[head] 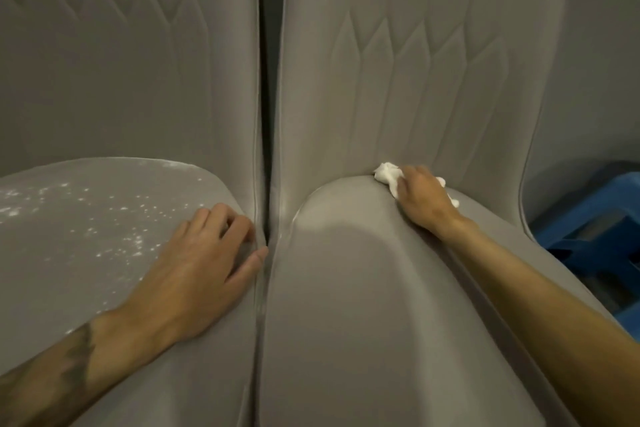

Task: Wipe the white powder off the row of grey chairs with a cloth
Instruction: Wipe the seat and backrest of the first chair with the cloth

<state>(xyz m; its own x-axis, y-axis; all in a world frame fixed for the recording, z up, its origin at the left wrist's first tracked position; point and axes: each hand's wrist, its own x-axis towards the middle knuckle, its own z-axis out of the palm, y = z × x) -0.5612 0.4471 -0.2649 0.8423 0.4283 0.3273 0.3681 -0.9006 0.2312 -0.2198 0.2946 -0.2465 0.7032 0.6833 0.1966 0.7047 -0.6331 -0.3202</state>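
Right hand [420, 199]: fingers curled round cloth [388, 174], 3 o'clock, in right chair [363, 288] crease.
Left hand [204, 253]: 7 o'clock, fingers loosely bent, resting on left chair [104, 80].
Powder [86, 215]: 9 o'clock, left seat.
Advice: drag cloth firmly along crease.

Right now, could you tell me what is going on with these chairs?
A person is wiping down two grey chairs. The right hand holds a white cloth pressed into the crease at the back of the right chair, whose seat looks mostly clean. The left hand rests on the edge of the left chair, whose seat is speckled with white powder. A faint smear also shows high on the right backrest.
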